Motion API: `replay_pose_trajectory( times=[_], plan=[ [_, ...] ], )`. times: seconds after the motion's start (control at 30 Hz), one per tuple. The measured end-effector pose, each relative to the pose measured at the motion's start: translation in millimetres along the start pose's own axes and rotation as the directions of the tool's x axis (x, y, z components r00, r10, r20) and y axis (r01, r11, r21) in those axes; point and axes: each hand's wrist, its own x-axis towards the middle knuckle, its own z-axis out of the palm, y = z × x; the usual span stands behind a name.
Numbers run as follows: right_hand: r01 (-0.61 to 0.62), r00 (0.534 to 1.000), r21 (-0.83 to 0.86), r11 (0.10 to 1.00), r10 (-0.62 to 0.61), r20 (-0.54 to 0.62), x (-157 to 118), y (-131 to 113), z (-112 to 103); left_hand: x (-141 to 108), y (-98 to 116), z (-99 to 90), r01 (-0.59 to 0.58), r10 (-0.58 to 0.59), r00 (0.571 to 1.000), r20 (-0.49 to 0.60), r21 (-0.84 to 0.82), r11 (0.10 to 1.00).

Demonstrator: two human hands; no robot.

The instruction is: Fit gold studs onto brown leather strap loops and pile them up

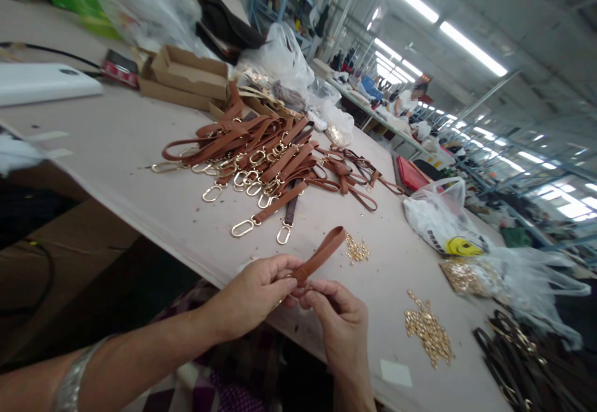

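Note:
Near the table's front edge, a brown leather strap [324,251] is folded into a loop that points up and away from me. My left hand [268,284] pinches its lower end between thumb and fingers. My right hand [338,312] closes on the same end from the other side, its thumb and fingertips together; any small part between them is hidden. Just beyond the loop lies a small pile of gold metal pieces [357,250]. A larger pile of gold pieces [429,331] is to the right of my right hand.
A heap of brown straps with gold clasps [261,157] covers the middle of the table [140,182]. Cardboard boxes [189,76] stand behind it. On the right are a plastic bag with a yellow smiley [443,225] and dark straps [517,356]. A person [408,99] is far off.

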Motion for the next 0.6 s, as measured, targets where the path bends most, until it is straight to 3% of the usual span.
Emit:
replay_pose_trajectory(
  times=[0.13, 0.33, 0.6],
  plan=[
    [-0.018, 1.000, 0.079, 0.997, 0.018, 0.003, -4, 2, 9, -6, 3, 3.9, -0.072, 0.069, 0.997, 0.023, 0.123, 0.990],
    [-0.051, 0.999, -0.002, 0.999, 0.051, 0.002, -7, 4, 4, -11, 1, 4.0, -0.149, 0.144, 0.989, 0.040, 0.331, 0.932],
    [0.040, 0.997, 0.105, 0.994, -0.032, -0.072, -14, 2, 6, -10, -10, 0.6, -0.215, 0.227, 0.973, 0.043, 0.535, 0.817]
  ],
)
